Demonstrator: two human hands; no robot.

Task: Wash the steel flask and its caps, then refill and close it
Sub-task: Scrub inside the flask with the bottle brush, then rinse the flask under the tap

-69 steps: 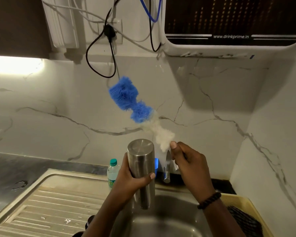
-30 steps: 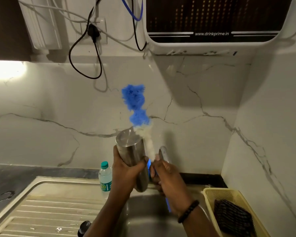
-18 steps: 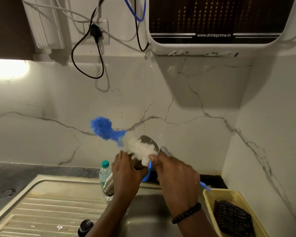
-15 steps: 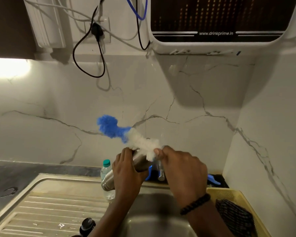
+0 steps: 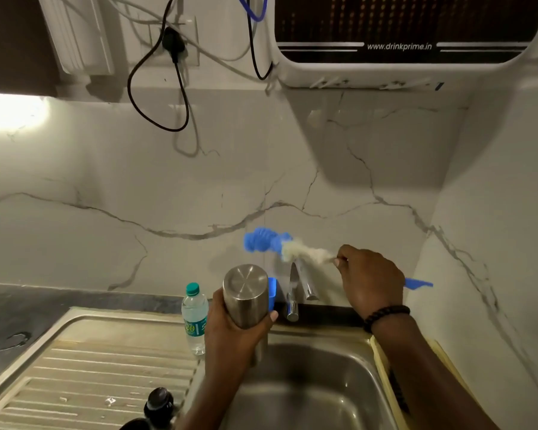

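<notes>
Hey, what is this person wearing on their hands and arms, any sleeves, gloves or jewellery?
Both forearms are bare, with no sleeves in view and no gloves. The right hand has a dark beaded bracelet round its wrist. The left hand shows no jewellery.

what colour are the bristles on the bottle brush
Blue at the tip, white nearer the handle, on the bottle brush held in the right hand; the head view shows it.

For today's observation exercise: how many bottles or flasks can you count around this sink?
2: the steel flask held by the left hand over the sink, and a plastic water bottle standing behind the drainboard. Others may be hidden.
</notes>
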